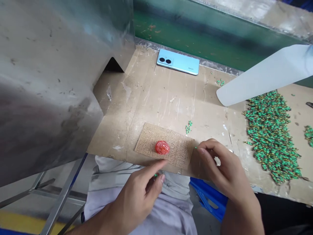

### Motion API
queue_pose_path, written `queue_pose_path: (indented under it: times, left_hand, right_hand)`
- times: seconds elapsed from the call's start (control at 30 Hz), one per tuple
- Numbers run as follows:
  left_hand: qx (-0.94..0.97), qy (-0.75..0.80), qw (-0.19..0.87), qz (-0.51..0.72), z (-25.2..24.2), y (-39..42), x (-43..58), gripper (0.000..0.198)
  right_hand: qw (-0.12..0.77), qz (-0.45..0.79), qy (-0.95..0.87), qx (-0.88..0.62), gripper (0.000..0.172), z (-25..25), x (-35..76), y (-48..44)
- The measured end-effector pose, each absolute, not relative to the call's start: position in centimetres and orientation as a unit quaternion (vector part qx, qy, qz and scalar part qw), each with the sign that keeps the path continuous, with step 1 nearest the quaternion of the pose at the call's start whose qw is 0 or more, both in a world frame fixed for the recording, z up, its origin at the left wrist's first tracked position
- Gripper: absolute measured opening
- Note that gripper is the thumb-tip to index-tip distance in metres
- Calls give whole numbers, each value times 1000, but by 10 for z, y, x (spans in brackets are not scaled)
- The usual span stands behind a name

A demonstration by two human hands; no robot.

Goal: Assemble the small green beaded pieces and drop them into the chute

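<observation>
My right hand (pixel 220 166) pinches a tiny green piece (pixel 196 148) between thumb and index finger, just off the right end of a tan rectangular board (pixel 181 151). My left hand (pixel 140 191) is at the board's front edge, with its index finger reaching toward a glossy red lump (pixel 162 147) on the board. A bit of green (pixel 156 175) shows between the left thumb and index finger; the other fingers are curled and partly hidden. Small beads or droplets dot the board's surface. Behind it lies a little cluster of green pieces (pixel 188 127).
A large heap of small green pieces with brownish ends (pixel 271 137) covers the right side of the worktop. A white tapered object (pixel 264 75) leans over it. A light blue phone (pixel 178 62) lies at the back. Sheet metal (pixel 49 81) walls off the left.
</observation>
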State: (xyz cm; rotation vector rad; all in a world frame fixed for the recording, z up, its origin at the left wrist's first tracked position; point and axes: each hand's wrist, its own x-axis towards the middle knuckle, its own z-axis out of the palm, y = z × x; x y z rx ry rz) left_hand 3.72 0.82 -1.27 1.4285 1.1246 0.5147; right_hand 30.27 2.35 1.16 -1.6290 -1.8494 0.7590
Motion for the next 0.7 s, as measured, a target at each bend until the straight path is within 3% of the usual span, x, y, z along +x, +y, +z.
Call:
queue_pose_path:
  times: [0.2,0.33,0.53,0.7]
  left_hand:
    - [410,398,789,226,-2,11,33,34]
    - [292,337,851,278,1,14,37,26]
    - [303,384,823,290,3,17,39,29]
    - [424,455,717,314,5,19,37,7]
  right_hand:
    - [413,355,-590,-596,10,18,270,3]
    - [417,449,-527,-589,12,24,244,-10]
    - [411,512,-483,-579,13,24,232,-17]
    - [388,510,-507,-576,15,21,231,-16]
